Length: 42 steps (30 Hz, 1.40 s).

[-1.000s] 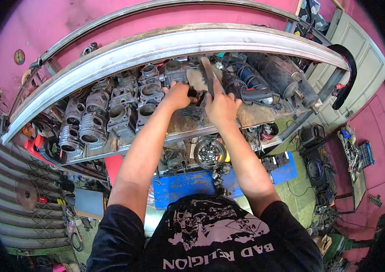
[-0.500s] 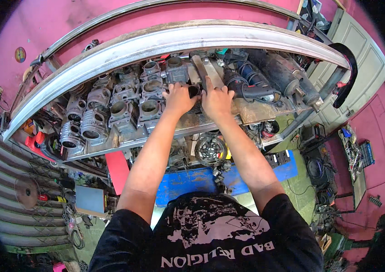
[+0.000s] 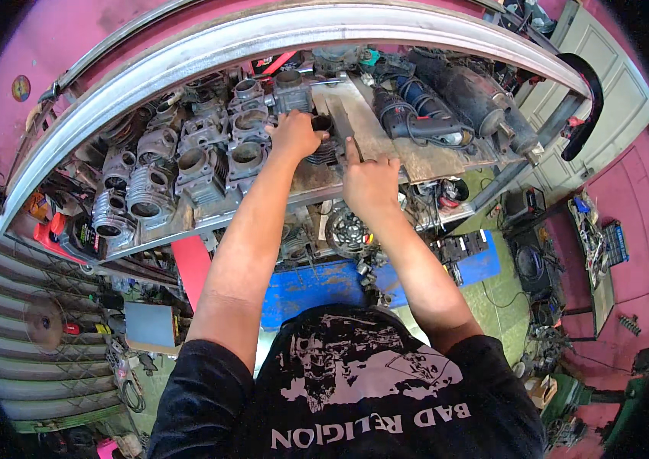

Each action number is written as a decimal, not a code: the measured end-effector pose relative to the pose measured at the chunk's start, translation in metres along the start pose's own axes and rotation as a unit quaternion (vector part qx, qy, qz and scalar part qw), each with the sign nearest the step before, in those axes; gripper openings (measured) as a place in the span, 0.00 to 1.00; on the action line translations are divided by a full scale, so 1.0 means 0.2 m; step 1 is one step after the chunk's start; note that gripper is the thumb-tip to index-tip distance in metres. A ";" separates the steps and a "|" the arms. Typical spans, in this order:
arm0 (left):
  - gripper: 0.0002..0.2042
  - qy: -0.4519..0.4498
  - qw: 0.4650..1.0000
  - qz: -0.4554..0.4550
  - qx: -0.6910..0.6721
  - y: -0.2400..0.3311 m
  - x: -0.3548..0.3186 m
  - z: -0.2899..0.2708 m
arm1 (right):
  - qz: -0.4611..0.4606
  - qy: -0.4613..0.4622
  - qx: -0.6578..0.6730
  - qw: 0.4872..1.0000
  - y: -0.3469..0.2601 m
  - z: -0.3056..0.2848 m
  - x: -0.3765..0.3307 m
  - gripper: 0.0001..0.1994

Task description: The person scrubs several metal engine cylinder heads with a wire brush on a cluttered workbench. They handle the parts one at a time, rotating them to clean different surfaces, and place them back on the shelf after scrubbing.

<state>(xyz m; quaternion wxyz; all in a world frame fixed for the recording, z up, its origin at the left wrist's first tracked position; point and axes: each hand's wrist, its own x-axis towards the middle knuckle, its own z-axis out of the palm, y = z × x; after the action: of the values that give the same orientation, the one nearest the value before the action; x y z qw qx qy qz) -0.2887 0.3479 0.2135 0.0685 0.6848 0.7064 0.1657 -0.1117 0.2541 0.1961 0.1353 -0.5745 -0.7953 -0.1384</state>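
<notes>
A dark finned engine cylinder (image 3: 324, 154) with a round bore stands on the workbench shelf (image 3: 310, 186). My left hand (image 3: 295, 138) is closed around its left side, the thumb side near the bore. Right of the cylinder, a narrow dark flat bar (image 3: 338, 116) lies on a pale board (image 3: 370, 115). My right hand (image 3: 371, 183) is at the bar's near end, the index finger stretched forward along it and the other fingers bent. Nothing is visibly gripped in that hand. To the left, several grey cylinder blocks (image 3: 248, 153) stand in rows.
A corded power tool (image 3: 424, 126) and a dark exhaust muffler (image 3: 485, 111) lie on the right. A white rail (image 3: 278, 30) arches across beyond the parts. Below the shelf are a round metal disc part (image 3: 349, 229) and a blue surface (image 3: 313, 294).
The view has shifted a little. My right hand has drawn back toward me, away from the cylinder. My left hand stays at the cylinder, whose bore and fins now show more.
</notes>
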 end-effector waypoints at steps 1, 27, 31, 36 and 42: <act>0.27 -0.001 1.000 0.000 0.002 0.01 0.00 0.00 | 0.003 -0.006 0.005 1.000 0.00 -0.05 -0.02 0.31; 0.29 -0.085 0.996 0.005 0.029 0.02 0.08 -0.04 | 0.007 -0.152 0.081 0.985 0.16 -0.64 0.09 0.16; 0.24 -0.046 0.998 0.016 0.037 -0.01 0.08 -0.02 | 0.003 -0.129 0.045 0.991 0.09 -0.62 0.07 0.15; 0.27 -0.074 0.997 0.020 0.028 -0.04 0.12 0.00 | 0.030 -0.092 0.094 0.991 0.04 -0.55 0.06 0.14; 0.26 -0.058 0.997 0.034 0.030 -0.05 0.12 0.02 | 0.046 -0.146 0.099 0.983 0.08 -0.37 0.29 0.15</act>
<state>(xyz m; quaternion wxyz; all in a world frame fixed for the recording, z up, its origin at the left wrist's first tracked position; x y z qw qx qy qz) -0.2984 0.3724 0.2103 0.0831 0.7185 0.6822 0.1069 -0.1104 0.2830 0.2870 0.0803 -0.6081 -0.7891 0.0326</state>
